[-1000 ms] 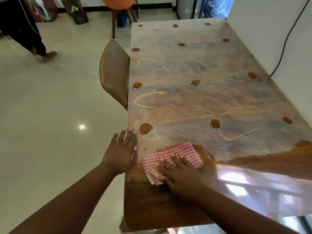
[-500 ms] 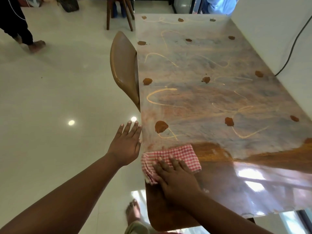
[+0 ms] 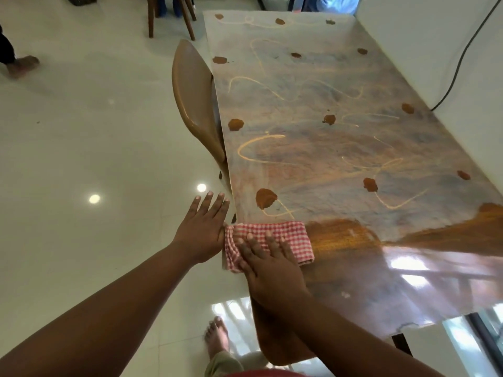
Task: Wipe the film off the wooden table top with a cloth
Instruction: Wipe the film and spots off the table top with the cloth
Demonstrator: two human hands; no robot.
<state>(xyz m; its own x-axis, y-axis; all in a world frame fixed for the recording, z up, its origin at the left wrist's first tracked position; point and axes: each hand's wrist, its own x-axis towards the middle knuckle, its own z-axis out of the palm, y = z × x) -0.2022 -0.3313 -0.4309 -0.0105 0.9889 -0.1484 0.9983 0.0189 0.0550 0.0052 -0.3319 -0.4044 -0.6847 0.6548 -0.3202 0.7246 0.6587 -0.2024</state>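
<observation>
A red-and-white checked cloth [image 3: 283, 235] lies folded at the left edge of the wooden table top [image 3: 408, 289], partly hanging over it. My right hand [image 3: 268, 263] presses flat on the cloth with fingers spread. My left hand [image 3: 202, 227] is held flat beside the table edge, its palm side against the cloth's overhanging end. A cloudy grey film [image 3: 313, 110] with yellowish squiggles and brown blobs covers the far part of the table. The near part is glossy bare wood.
A tan chair [image 3: 193, 102] is tucked against the table's left side. A white wall [image 3: 435, 44] with a black cable [image 3: 462, 55] runs along the right. My bare foot [image 3: 216, 336] stands on the tiled floor. Another person's foot [image 3: 21, 65] is at far left.
The cloth and my right hand slid left until the cloth reaches over the table's left edge. My left hand shifted off the edge and now meets the cloth's end.
</observation>
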